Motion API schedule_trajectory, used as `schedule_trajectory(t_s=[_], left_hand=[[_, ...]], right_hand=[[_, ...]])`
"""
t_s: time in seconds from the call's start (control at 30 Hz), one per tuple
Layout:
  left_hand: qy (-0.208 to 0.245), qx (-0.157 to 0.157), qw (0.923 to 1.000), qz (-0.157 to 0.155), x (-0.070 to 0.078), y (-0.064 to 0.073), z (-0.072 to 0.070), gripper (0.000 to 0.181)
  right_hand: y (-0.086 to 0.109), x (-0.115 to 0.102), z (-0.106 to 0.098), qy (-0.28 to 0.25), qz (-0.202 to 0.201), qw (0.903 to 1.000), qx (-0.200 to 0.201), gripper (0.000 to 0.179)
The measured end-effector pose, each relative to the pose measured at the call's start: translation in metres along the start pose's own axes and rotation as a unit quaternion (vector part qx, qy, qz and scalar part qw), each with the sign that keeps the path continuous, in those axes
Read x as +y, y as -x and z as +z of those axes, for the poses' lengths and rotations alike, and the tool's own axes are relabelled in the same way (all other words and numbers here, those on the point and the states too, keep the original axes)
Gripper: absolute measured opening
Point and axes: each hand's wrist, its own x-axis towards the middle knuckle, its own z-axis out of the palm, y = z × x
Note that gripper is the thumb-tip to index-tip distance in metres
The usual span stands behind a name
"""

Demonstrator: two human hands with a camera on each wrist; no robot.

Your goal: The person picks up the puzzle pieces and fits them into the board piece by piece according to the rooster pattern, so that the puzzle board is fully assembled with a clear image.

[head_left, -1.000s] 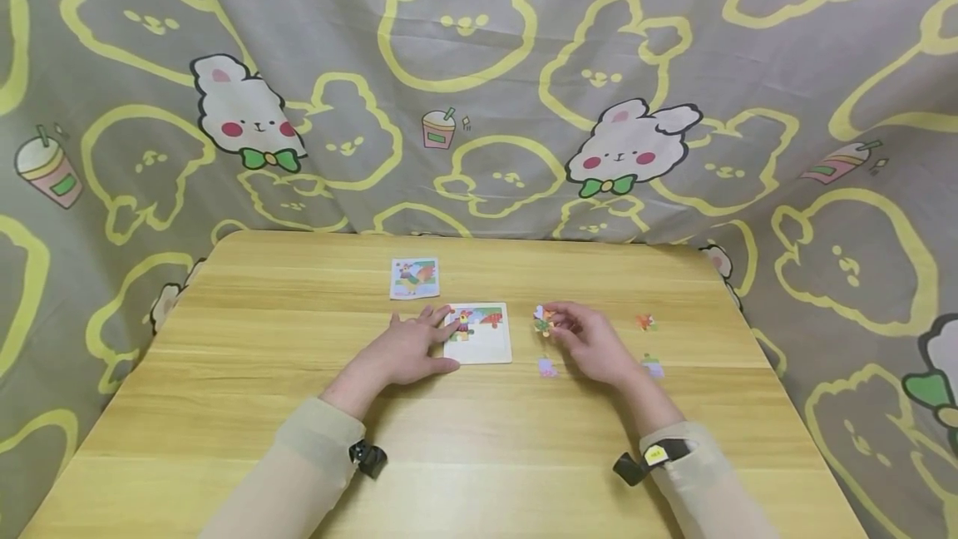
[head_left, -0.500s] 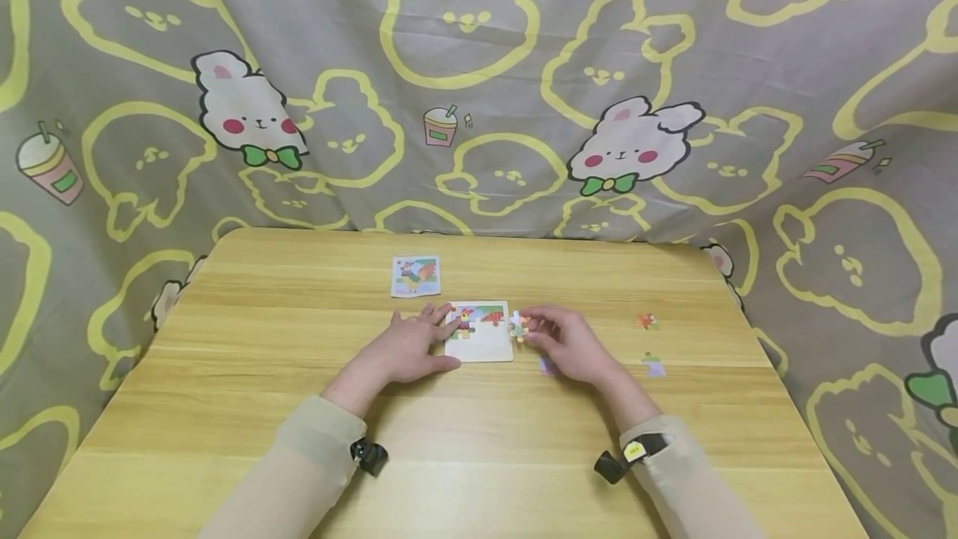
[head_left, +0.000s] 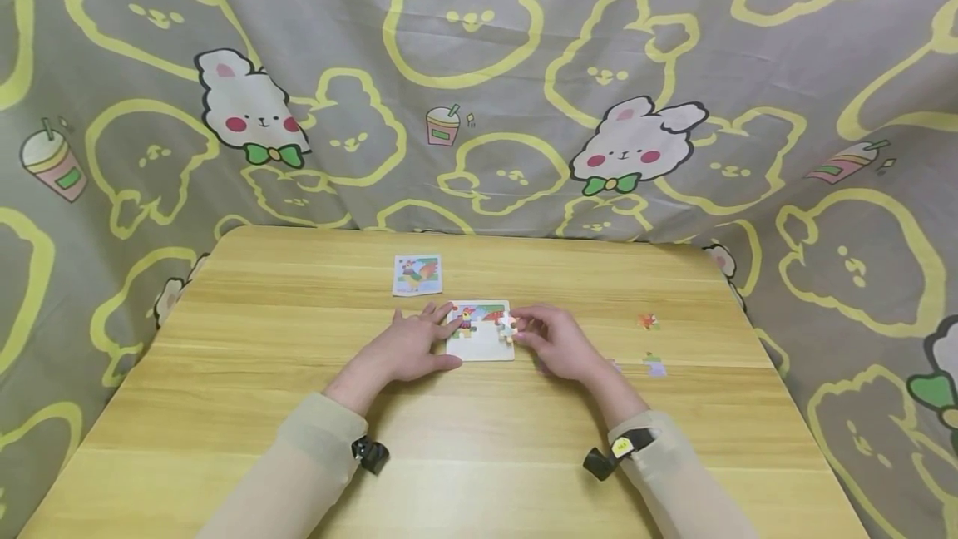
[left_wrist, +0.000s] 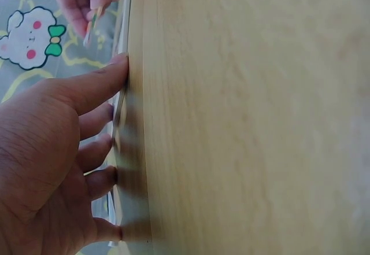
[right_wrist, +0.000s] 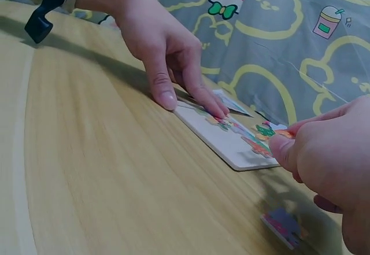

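My left hand rests with fingers spread on the left side of a white puzzle board. Rooster-picture pieces fill its upper and left parts; its lower middle is bare white. My right hand pinches a jigsaw piece between thumb and fingers, tilted over the board's right edge. In the right wrist view the held piece shows green, white and orange. The left wrist view has the left thumb and fingertips along the board's edge, and the right hand beyond with the piece seen edge-on.
A square rooster picture card lies behind the board. To the right are an orange piece and a lilac-green piece. Another lilac piece lies under the right hand. A patterned curtain hangs behind the table.
My right hand has moved left with the jigsaw piece, from beside the board to over its right edge. My left hand has stayed on the board.
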Motion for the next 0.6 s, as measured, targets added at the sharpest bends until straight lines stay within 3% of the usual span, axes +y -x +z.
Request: schedule_trajectory(t_s=[0.33,0.6], left_hand=[[-0.003,-0.003,1.0,-0.005,0.001,-0.001,-0.001,0.076],[-0.007,-0.001,1.0,-0.005,-0.001,-0.001,0.0,0.077]], right_hand=[[-0.011,-0.003,0.013,0.017,-0.01,0.9997,-0.011,0.033],[-0.019,-0.011,0.022,0.08,-0.004,0.9966,-0.018,0.03]])
